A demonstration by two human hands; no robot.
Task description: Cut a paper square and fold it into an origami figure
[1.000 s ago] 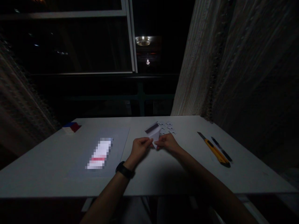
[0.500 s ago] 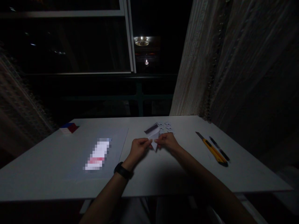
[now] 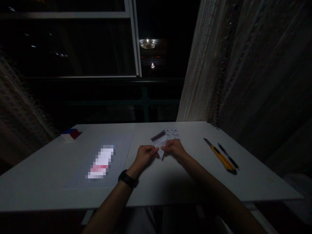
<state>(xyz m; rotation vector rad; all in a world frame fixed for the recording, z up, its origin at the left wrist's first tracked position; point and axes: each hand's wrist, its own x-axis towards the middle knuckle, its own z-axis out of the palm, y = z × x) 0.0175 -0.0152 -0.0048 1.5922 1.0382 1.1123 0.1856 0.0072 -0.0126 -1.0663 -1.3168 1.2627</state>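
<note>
Between my two hands is a small folded piece of white paper (image 3: 161, 143), its lower end narrowing to a point and a shaded flap at its upper left. My left hand (image 3: 145, 155), with a dark band on the wrist, pinches the paper's left edge between thumb and fingers. From the other side my right hand (image 3: 175, 148) pinches the right edge, the thumb tips close together. Just behind the right hand lie several small white pieces with dark marks (image 3: 174, 130). My fingers cover part of the folded paper.
On the white table (image 3: 195, 191), a yellow utility knife (image 3: 221, 158) with its blade out and a dark pen (image 3: 227, 155) lie at right. A blurred-out bright phone-like shape (image 3: 101, 162) rests on a paper sheet (image 3: 123, 152) at left. A coloured cube (image 3: 70, 134) sits far left.
Both hands keep their pinch on the folded paper, which has shifted only very slightly. The whole view has moved a little; the things on the table stay put.
</note>
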